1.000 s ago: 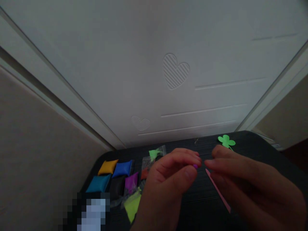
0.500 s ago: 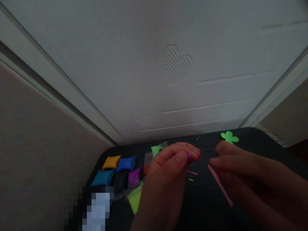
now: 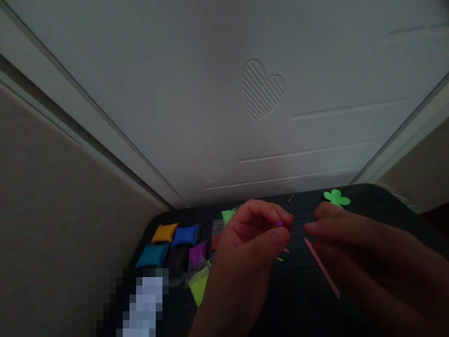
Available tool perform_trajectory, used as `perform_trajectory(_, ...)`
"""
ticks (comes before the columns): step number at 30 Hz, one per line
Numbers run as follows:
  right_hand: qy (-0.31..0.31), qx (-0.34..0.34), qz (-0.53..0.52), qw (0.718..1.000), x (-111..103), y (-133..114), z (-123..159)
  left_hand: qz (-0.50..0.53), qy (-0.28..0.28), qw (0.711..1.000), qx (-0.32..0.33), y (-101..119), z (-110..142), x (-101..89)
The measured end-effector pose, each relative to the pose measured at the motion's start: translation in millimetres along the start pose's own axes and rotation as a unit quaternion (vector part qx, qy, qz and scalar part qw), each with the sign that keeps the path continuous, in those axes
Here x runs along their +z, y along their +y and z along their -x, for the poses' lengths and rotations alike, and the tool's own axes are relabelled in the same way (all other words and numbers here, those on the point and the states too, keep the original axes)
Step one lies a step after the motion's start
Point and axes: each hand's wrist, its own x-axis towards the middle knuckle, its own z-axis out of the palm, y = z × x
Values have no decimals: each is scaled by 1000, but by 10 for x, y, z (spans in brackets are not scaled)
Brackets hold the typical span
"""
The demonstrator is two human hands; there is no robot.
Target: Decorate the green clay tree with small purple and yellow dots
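Between the thumb and fingers of my left hand [image 3: 250, 252] is a small purple ball of clay [image 3: 279, 223]. My right hand [image 3: 368, 257] is held apart from it on the right, fingers loosely bent with a gap between thumb and index finger and nothing visible in them. Beneath my right hand, a pink modelling tool [image 3: 322, 267] lies on the dark table. Close to my left hand lie a thin yellow-green strip [image 3: 279, 259] and a pink piece [image 3: 286, 250], mostly hidden by the thumb.
A green flower-like shape [image 3: 336, 198] lies at the back right of the black table [image 3: 291, 285]. On the left are several clay packets: orange [image 3: 164, 232], blue [image 3: 185, 235], teal [image 3: 152, 255], black [image 3: 178, 258], purple [image 3: 198, 255] and yellow-green [image 3: 199, 284]. A white panel [image 3: 168, 93] stands behind.
My left thumb has shifted right and lower, showing more of the purple ball between the fingers. My right hand has hardly moved. The view has tilted slightly.
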Motion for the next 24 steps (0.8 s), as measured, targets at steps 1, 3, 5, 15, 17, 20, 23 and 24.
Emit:
perform_trajectory(1, -11, -9, -13, 1000, -4, -1, 2, 0, -1, 1000, -1, -1, -1, 3)
perform_trajectory(3, -27, -17, -31, 999, -16, -3, 10, -2, -1, 1000, -2, -1, -6, 9)
perform_trajectory(5, -35, -16, -30, 999, -28, -3, 19, -1, 2, 1000, 1, 4, -14, 15)
perform_trajectory(15, -54, -11, -21, 998, -43, -4, 23, 22, 18, 1000, -4, -15, -31, 7)
perform_trajectory(17, -57, -9, -23, 998, -37, -8, 24, 16, 19, 1000, -10, -18, -27, 6)
perform_trajectory(20, -58, 1, -28, 998, -21, -6, 14, 6, 26, 999, -25, -12, -25, 2)
perform_trajectory(23, -57, 0, -29, 998, -19, -2, 4, 2, 32, 999, -30, -8, -23, -3)
perform_trajectory(24, -55, -4, -31, 998, -22, -1, 4, 1, 31, 999, -29, -9, -22, -4)
